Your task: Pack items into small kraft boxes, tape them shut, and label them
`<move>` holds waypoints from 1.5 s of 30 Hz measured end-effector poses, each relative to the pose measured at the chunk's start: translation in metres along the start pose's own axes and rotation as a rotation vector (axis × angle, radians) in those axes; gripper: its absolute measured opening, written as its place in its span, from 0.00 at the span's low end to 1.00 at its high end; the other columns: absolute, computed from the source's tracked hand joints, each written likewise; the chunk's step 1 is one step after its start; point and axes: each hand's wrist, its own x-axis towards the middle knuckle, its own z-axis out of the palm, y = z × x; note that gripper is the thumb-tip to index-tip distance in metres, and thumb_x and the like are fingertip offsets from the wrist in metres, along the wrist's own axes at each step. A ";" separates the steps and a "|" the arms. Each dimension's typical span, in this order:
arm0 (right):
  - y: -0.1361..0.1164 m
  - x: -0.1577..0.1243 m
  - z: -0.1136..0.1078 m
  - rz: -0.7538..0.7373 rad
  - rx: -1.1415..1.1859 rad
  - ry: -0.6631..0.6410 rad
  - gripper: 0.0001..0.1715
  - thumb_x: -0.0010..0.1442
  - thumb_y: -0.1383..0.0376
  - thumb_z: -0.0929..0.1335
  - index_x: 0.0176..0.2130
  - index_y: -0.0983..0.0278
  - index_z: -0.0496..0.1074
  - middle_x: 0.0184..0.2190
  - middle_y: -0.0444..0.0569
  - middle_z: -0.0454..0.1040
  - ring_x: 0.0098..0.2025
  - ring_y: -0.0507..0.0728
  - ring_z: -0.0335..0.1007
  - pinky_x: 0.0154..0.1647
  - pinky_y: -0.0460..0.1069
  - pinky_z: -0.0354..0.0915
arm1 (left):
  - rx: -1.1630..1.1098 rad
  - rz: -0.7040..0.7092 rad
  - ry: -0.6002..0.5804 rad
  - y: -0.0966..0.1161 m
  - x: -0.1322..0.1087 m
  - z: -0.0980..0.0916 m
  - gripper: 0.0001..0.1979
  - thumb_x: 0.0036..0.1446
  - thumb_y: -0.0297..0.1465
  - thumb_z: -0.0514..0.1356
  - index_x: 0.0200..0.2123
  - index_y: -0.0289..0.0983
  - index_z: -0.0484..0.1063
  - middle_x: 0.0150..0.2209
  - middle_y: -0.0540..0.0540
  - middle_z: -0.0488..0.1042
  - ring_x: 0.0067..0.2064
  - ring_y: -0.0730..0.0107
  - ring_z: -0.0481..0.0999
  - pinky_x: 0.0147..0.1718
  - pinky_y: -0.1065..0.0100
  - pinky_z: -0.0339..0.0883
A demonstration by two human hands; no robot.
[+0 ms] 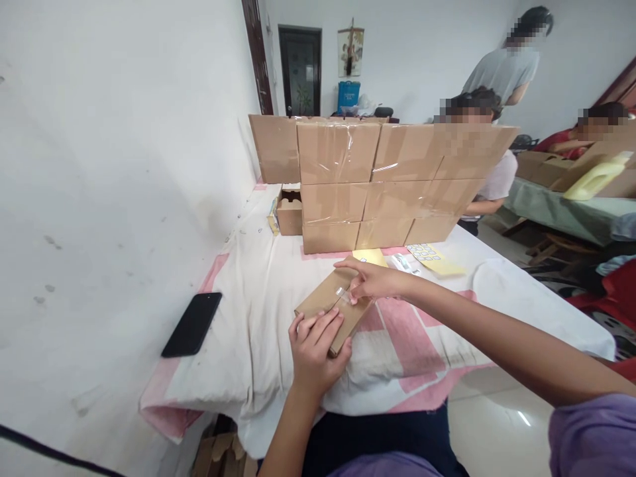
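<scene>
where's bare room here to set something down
Two patches: tablecloth between the black smartphone and the cardboard box, and the stretch between the patterned yellow sheet and the tablecloth's right edge. Crowded: the box, under the left hand and right hand, and the strip before the stacked cartons, with a second yellow sheet and clear packet.

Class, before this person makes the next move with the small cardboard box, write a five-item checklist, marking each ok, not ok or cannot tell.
1. Left hand steadying the small box: ok, fingers over its top, thumb at an edge.
2. Right hand at the clear tape on the box: ok, fingertips beside the shiny strip.
3. Tape flat along its whole length: cannot tell, fingers cover part.
4. Phone away from the box: ok, lying apart to the left.
5. Tablecloth smooth: not ok, creased left of the box.
</scene>
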 end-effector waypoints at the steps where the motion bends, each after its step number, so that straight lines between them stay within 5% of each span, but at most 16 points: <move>1: -0.001 0.000 0.001 0.004 -0.011 0.015 0.57 0.45 0.75 0.70 0.71 0.60 0.52 0.25 0.39 0.74 0.27 0.53 0.66 0.24 0.45 0.53 | 0.000 -0.002 -0.002 0.000 0.000 0.000 0.14 0.60 0.34 0.62 0.49 0.43 0.77 0.49 0.49 0.82 0.48 0.60 0.76 0.59 0.51 0.55; 9: -0.004 0.008 -0.003 0.056 -0.145 0.181 0.55 0.44 0.74 0.71 0.69 0.63 0.57 0.24 0.40 0.75 0.28 0.54 0.66 0.26 0.46 0.53 | 0.015 -0.012 -0.011 0.000 0.000 0.000 0.14 0.60 0.34 0.62 0.49 0.43 0.78 0.49 0.49 0.82 0.48 0.59 0.77 0.59 0.51 0.56; 19: -0.008 0.011 0.001 0.085 -0.017 0.125 0.57 0.44 0.75 0.72 0.70 0.66 0.54 0.23 0.40 0.75 0.27 0.54 0.66 0.24 0.46 0.50 | 0.023 -0.011 -0.007 0.001 0.000 0.000 0.13 0.61 0.34 0.61 0.49 0.43 0.77 0.49 0.49 0.82 0.48 0.59 0.77 0.59 0.50 0.56; 25: -0.020 0.000 -0.002 -0.024 -0.061 0.187 0.50 0.47 0.73 0.72 0.67 0.61 0.59 0.24 0.39 0.74 0.24 0.51 0.61 0.24 0.46 0.51 | 0.000 -0.019 -0.001 0.001 0.000 0.001 0.13 0.61 0.35 0.62 0.49 0.43 0.77 0.49 0.49 0.82 0.48 0.59 0.76 0.59 0.51 0.55; 33: -0.009 0.014 0.006 0.110 -0.128 0.146 0.50 0.53 0.70 0.74 0.69 0.67 0.54 0.21 0.39 0.73 0.20 0.50 0.58 0.19 0.45 0.51 | -0.023 -0.026 -0.008 0.000 0.000 0.000 0.14 0.60 0.34 0.63 0.49 0.43 0.77 0.49 0.49 0.82 0.48 0.60 0.76 0.60 0.51 0.54; 40: -0.009 0.018 0.007 0.132 -0.259 0.187 0.49 0.56 0.70 0.74 0.70 0.67 0.52 0.21 0.39 0.74 0.22 0.52 0.66 0.21 0.45 0.56 | -0.020 -0.020 -0.025 0.000 0.000 0.000 0.13 0.61 0.35 0.62 0.49 0.42 0.77 0.49 0.50 0.82 0.49 0.60 0.75 0.60 0.51 0.54; 45: -0.008 0.021 0.009 0.117 -0.370 0.211 0.49 0.55 0.71 0.74 0.69 0.67 0.54 0.25 0.42 0.77 0.33 0.57 0.76 0.29 0.46 0.63 | -0.009 -0.030 -0.037 0.001 0.000 -0.001 0.13 0.61 0.34 0.63 0.48 0.42 0.77 0.50 0.50 0.82 0.49 0.59 0.75 0.60 0.51 0.54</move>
